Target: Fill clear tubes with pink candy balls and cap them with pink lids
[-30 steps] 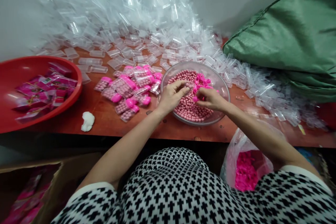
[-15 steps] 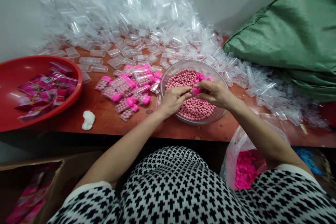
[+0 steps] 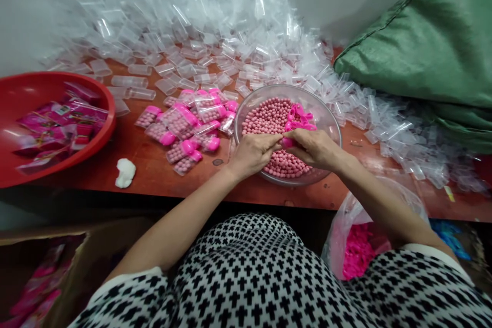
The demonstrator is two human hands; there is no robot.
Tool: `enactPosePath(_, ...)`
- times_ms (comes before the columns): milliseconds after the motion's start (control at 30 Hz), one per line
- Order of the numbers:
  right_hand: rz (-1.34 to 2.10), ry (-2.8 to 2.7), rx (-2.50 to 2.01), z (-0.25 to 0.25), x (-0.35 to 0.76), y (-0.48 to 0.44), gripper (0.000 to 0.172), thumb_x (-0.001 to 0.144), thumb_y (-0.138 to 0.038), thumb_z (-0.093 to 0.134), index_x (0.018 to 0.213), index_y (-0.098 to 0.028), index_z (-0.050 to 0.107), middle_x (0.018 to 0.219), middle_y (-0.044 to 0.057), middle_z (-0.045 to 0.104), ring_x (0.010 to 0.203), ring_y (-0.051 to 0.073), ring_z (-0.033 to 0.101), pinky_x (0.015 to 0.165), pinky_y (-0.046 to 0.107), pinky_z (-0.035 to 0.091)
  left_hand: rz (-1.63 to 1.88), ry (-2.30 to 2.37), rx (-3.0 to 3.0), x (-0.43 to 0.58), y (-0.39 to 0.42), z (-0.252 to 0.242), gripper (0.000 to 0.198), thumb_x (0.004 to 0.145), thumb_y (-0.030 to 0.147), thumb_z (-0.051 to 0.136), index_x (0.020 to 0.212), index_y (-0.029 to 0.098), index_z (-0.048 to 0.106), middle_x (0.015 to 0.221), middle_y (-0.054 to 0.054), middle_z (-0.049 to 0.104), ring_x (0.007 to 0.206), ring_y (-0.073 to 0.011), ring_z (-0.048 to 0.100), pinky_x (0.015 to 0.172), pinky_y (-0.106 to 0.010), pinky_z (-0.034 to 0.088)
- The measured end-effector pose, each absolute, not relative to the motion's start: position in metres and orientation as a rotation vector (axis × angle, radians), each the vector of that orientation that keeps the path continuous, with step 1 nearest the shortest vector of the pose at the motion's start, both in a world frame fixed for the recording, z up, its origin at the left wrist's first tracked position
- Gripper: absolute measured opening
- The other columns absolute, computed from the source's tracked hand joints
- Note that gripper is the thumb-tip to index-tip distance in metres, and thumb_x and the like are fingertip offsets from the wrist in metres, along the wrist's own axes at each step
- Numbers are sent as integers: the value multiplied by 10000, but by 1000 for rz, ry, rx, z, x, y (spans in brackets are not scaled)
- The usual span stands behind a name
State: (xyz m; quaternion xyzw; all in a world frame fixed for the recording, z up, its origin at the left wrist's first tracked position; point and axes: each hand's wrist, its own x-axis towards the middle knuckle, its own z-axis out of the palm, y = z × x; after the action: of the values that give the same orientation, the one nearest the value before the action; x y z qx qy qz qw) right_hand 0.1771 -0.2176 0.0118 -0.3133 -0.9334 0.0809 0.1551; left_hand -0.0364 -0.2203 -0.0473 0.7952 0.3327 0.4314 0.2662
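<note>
Both hands meet over a clear bowl full of small pink balls, with several bright pink caps lying on top. My left hand is closed round a small container that its fingers mostly hide. My right hand pinches a pink cap and presses it against what the left hand holds. A heap of filled, pink-capped containers lies just left of the bowl on the reddish-brown table.
A big pile of empty clear containers covers the back of the table. A red basin with pink packets stands at the left, a white wad near the front edge, a green sack at the right, a bag of pink caps below.
My right hand took a pink cap from the bowl and brought it to my left hand; both hands now press together lower over the bowl's near side.
</note>
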Motion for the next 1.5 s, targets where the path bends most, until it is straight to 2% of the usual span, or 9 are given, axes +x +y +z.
enactPosePath(200,2,-2729,-880,9,180,-224,209,1033,-276,411,1114,-165,568,810,67,642,679,175,547,599,285,362,1144,886,2130,-36,-220,-45,184,925,247,596,952,213,775,768,-38,764,680,-165,690,648,-256,462)
enactPosePath(567,269,-2564,-947,-6,175,-206,270,988,-338,528,1164,-159,626,888,90,734,767,184,662,696,286,496,1151,967,1874,-39,-219,-36,173,879,259,632,876,212,798,805,-29,781,690,-169,674,672,-259,474)
enactPosePath(767,215,-2415,-1244,13,172,-216,490,958,-393,590,1408,-205,550,1221,141,725,893,227,706,781,359,558,1203,944,1547,-36,-211,-33,217,825,325,695,967,199,800,978,-54,797,884,-215,721,834,-322,562)
enactPosePath(867,422,-2028,-1259,12,176,-225,674,838,-483,739,1434,-255,520,1291,123,690,937,221,698,787,363,585,1224,843,1212,-35,-206,-32,431,749,457,776,1058,156,776,998,-77,786,851,-215,720,773,-353,608)
enactPosePath(967,818,-1678,-1182,0,179,-228,611,738,-523,815,1263,-272,628,1129,68,729,885,200,694,723,334,588,1185,784,1077,-35,-205,-30,515,680,491,832,1067,155,777,986,-76,785,820,-203,719,729,-347,625)
enactPosePath(1100,1139,-1383,-1118,-9,177,-221,454,703,-568,820,988,-234,704,771,-3,698,664,154,650,693,325,577,1176,773,1160,-35,-208,-33,459,700,469,829,1038,160,798,990,-83,789,839,-214,730,782,-371,624)
enactPosePath(1200,1280,-1340,-1096,0,173,-214,440,654,-557,857,872,-211,694,827,7,703,707,145,655,709,307,585,1188,766,1354,-34,-210,-35,360,754,427,795,1010,174,810,1055,-93,790,925,-243,738,878,-396,596)
enactPosePath(1333,1718,-1334,-1080,15,164,-208,492,639,-497,869,996,-229,662,976,35,726,850,184,693,778,375,621,1224,779,1555,-34,-212,-35,224,812,333,737,990,224,819,1087,-75,789,1039,-245,713,986,-390,529)
enactPosePath(1500,2000,-1231,-1073,9,152,-207,384,715,-459,744,974,-183,676,849,77,750,845,226,713,814,437,630,1264,874,1615,-36,-213,-38,244,819,303,723,1042,262,815,1037,-55,787,1008,-217,669,990,-370,498)
